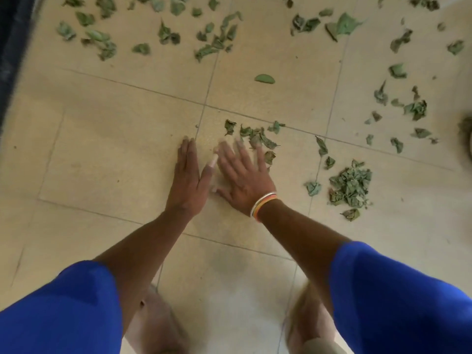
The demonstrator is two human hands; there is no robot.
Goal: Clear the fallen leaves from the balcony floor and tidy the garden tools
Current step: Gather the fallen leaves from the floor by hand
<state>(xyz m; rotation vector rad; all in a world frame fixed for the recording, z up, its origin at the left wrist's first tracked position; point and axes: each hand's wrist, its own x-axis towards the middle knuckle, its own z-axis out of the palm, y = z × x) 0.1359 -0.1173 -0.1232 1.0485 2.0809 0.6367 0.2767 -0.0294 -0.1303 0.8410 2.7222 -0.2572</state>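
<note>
Both hands are down flat on the floor and there's nothing in either grip. The left hand [187,180] lies with its fingers straight and close together. The right hand [242,175] is splayed wide and blurred, fingers [260,162] reaching into a small cluster of leaves [258,137] just ahead of it.

This looks like the gathering step, palms used as a rake. A heap [351,186] of crumpled leaves sits off to the right, so the next move probably calls for a flat, low sweep that way, pressing lightly so the bits slide rather than crumble.

The leaves are dull green, dry-looking, curled and torn, light stuff that could scatter under a quick swipe. The floor tiles [115,149] are pale beige, matte and smooth, with thin grout lines where fragments might catch.

Striped bangles [263,206] ring the right wrist, and there are blue sleeves [63,310] above the forearms. Farther out, loose leaves [217,39] litter the tiles, plenty left to clear. I can't make out any garden tools for sure.
</note>
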